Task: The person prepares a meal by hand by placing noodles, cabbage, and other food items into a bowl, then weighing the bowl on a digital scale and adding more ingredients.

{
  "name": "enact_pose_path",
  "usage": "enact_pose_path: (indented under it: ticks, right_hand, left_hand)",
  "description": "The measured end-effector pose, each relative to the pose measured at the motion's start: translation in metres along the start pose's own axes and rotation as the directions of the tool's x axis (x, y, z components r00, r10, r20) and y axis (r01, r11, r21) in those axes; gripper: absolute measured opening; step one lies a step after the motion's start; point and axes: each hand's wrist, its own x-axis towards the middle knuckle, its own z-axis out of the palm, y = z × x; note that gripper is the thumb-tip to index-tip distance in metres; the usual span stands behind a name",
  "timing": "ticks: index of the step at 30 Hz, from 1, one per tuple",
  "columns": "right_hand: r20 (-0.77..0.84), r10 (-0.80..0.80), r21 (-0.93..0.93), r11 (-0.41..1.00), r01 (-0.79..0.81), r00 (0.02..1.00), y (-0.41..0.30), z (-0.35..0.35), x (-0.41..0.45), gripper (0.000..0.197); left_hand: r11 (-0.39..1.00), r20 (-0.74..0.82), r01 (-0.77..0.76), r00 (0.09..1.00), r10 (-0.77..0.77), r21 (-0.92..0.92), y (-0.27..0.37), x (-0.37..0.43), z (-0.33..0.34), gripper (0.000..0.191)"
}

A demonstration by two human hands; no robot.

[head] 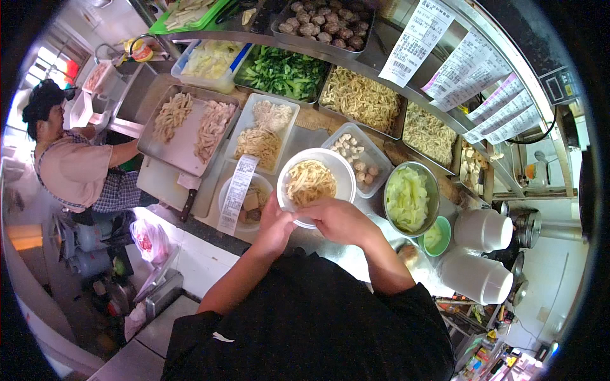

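Both hands are at a white plastic bowl holding pale, noodle-like strips, above the steel counter. My left hand grips its near left side. My right hand lies across the near rim, its fingers over the inside, close to the strips; their tips are partly hidden. Left of my left hand stands a second white bowl with tofu and other food, and a printed receipt lies across it. Just beyond my bowl is a clear plastic tub with meatballs and small white pieces.
A steel bowl of sliced greens, a green bowl and stacked white bowls stand right. Trays of leafy greens and noodles line the back. Left are a meat tray, a knife and another person.
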Motion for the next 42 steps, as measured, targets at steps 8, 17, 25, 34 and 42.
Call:
enact_pose_path:
  ticks: [8,17,25,34,42]
  right_hand:
    - [-0.215,0.061,-0.203,0.973,-0.106,0.975,-0.001,-0.008,-0.009,0.025]
    - [-0.018,0.007,-0.081,0.997,-0.009,1.000,-0.011,0.014,0.006,0.021]
    - [-0.226,-0.006,-0.410,0.908,-0.090,0.974,-0.007,0.022,0.011,0.017]
    - [-0.304,-0.084,-0.404,0.913,-0.049,0.949,-0.028,0.015,0.006,0.017]
    - [-0.261,-0.105,-0.255,0.966,0.036,0.959,-0.032,0.025,-0.005,0.018]
  left_hand:
    - [0.998,-0.014,0.047,0.999,-0.048,-0.047,-0.004,-0.005,0.004,0.075]
    - [0.998,0.078,-0.014,0.997,0.010,0.053,-0.010,-0.015,-0.012,0.073]
    - [0.999,0.055,-0.047,0.997,0.048,-0.009,0.002,-0.036,0.013,0.074]
    - [0.996,-0.018,-0.070,0.997,0.071,0.058,0.015,-0.046,0.036,0.071]
    - [0.988,-0.033,-0.106,0.993,0.110,0.110,0.018,-0.056,0.030,0.068]
